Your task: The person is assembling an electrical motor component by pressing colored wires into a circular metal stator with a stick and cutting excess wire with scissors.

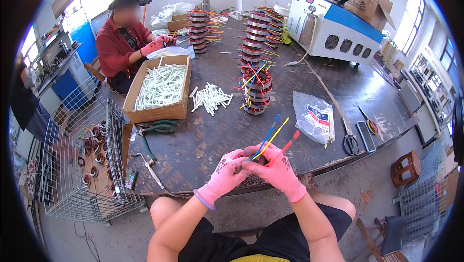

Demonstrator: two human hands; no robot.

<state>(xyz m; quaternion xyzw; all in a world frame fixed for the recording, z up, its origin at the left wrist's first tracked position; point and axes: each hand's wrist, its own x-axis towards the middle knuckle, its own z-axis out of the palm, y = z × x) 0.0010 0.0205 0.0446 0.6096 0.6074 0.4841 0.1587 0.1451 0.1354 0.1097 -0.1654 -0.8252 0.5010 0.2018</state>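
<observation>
Both my hands wear pink gloves and meet over the table's near edge. Between them is a small motor stator (251, 151), mostly hidden by the fingers. From it a blue wire (270, 131) and a yellow wire (279, 130) stick up to the right, and a red wire (290, 141) rises past the right glove. My left hand (225, 175) is closed on the stator's left side. My right hand (277, 171) grips its right side, with thumb and fingers near the wire roots. Similar stators with coloured leads stand in a stack (257, 85) farther off.
A cardboard box (159, 113) of white tubes and a loose tube pile (210, 98) lie left, near green-handled pliers (157, 127). Right are a plastic bag (314, 117), scissors (350, 143) and a phone (366, 137). A co-worker (123, 44) sits far left; a wire cage (79, 165) stands beside the table.
</observation>
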